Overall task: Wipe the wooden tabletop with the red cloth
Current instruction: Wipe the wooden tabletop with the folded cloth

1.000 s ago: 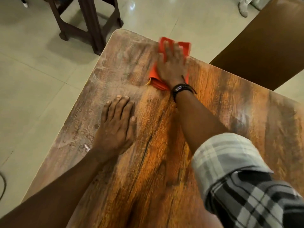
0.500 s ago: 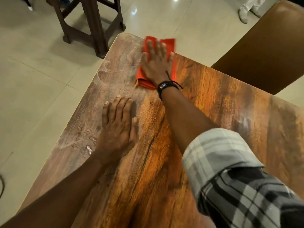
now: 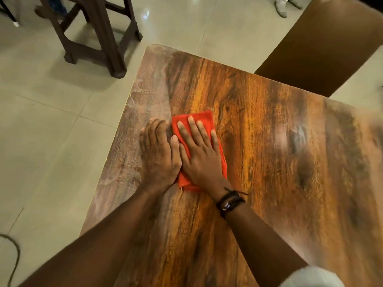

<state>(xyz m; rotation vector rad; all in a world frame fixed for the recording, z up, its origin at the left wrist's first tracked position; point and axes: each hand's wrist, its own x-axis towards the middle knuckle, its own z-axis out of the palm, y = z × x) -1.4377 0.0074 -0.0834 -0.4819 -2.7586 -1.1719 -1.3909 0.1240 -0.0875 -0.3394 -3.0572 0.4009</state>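
Floor (image 3: 51, 121): pale glossy tiles, left of and beyond the table; glare spot near top.
Tabletop (image 3: 279, 152): wood grain running away from camera, orange-brown through the middle, dull grey-brown dusty strip along left edge; rounded far-left corner in view.
Red cloth (image 3: 199, 118): folded to a narrow rectangle, long side along the grain, flat on tabletop near left edge, just right of dull strip; far end sticks out past fingertips, near end peeks out by wrist.
Right hand (image 3: 200, 156): palm down on cloth, fingers straight and slightly spread, presses it onto the wood; flat, not gripping.
Left hand (image 3: 158, 156): palm down on bare wood just left of cloth, fingers straight and together, released, holds nothing; thumb lies along cloth's left edge, touching right hand.
Wristband (image 3: 230, 201): dark, corded, on right wrist; loose ends point right.
Forearms (image 3: 116, 241): bare, enter from bottom edge, converge at the hands.
Sleeve (image 3: 306, 278): pale fabric, blurred, bottom-right corner.
Stool (image 3: 99, 38): dark wooden legs and rails, stands on floor beyond far-left corner, apart from table.
Brown panel (image 3: 321, 48): plain brown surface at top right, beyond far edge of table; cannot tell what it belongs to.
Shoes (image 3: 281, 7): pale pair at top edge, well apart from table.
Cable (image 3: 14, 251): dark, curves across floor at bottom left.
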